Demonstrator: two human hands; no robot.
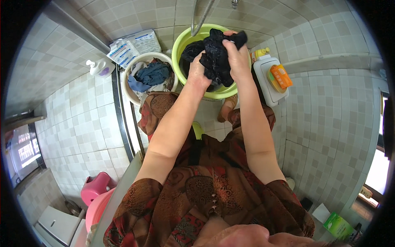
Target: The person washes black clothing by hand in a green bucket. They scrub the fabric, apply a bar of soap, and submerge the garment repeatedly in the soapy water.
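Both of my hands grip a wet-looking black garment (217,58), bunched up over a lime-green plastic basin (226,92). My left hand (197,72) has hold of its lower left side. Higher up, at the garment's right end, my right hand (237,58) clasps it with the thumb on top. More dark cloth (193,51) lies behind my left hand, within the basin; whether it is the same piece I cannot tell. Left of the green basin, touching or nearly touching it, a white basin (126,85) holds a heap of blue, grey and dark clothes (151,75).
A metal shower hose (205,18) hangs over the green basin's back rim. On the right, a white lidded box (264,74) carries an orange packet (280,76) on a dish. Detergent bags (143,41) and a pump bottle (101,68) stand at left, near a dark door sill (119,108).
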